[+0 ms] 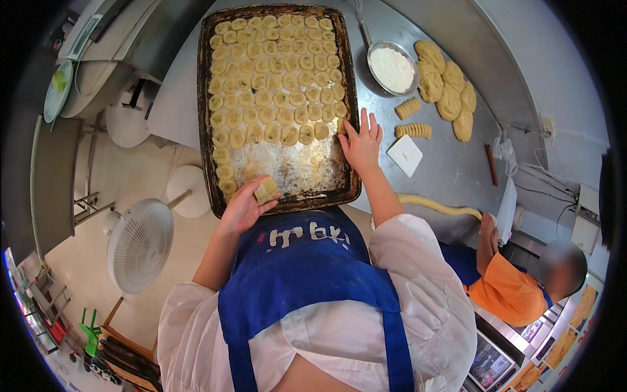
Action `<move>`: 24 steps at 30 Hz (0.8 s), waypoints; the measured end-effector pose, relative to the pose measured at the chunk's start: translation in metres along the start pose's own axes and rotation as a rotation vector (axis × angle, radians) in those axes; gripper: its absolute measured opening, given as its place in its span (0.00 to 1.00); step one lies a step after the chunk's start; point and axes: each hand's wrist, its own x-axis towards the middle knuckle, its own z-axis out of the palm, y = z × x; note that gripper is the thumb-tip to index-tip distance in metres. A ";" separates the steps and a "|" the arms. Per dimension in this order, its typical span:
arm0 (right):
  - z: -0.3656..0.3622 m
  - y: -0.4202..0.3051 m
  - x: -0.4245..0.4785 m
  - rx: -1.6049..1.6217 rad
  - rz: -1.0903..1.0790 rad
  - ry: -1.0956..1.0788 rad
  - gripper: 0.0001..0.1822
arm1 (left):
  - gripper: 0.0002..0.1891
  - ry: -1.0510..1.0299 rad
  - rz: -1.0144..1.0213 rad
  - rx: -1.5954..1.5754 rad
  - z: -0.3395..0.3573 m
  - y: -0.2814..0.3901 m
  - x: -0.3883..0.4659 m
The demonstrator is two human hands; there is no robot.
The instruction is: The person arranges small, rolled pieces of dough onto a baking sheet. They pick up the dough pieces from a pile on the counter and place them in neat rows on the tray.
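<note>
A dark-rimmed metal baking tray (313, 171) lies before me, its upper part covered with rows of flat, round dough slices (263, 99). My left hand (249, 202) holds a short stack of dough slices (266, 189) over the tray's near left corner. At the tray's right side, the fingertips of my right hand (363, 144) touch a dough slice (342, 126) at the end of the lowest long row. Whether those fingers grip it or press on it is hard to tell. Down the left edge, several slices (224, 172) run in a column towards me.
Right of the tray are a metal bowl of white flour (392, 68), a whisk (362, 24), dough lumps (448, 88), two sliced dough rolls (413, 131) and a white scraper (405, 155). A co-worker (514, 289) handles a long dough rope (436, 204). A fan (140, 245) stands at left.
</note>
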 end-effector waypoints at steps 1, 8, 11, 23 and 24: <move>0.001 0.001 -0.003 0.007 0.002 0.009 0.20 | 0.22 -0.005 0.002 -0.006 0.000 0.000 0.000; 0.010 -0.003 -0.023 0.078 0.032 -0.010 0.23 | 0.23 -0.009 0.002 -0.030 -0.003 0.001 -0.001; 0.009 -0.007 -0.026 0.106 0.088 0.033 0.24 | 0.22 -0.015 -0.003 -0.035 -0.003 0.003 -0.001; 0.018 -0.062 -0.018 0.125 0.070 -0.068 0.30 | 0.21 0.000 -0.015 -0.013 0.005 0.008 0.001; 0.020 -0.064 -0.019 0.143 0.090 -0.074 0.30 | 0.21 0.008 -0.015 -0.007 0.007 0.008 0.001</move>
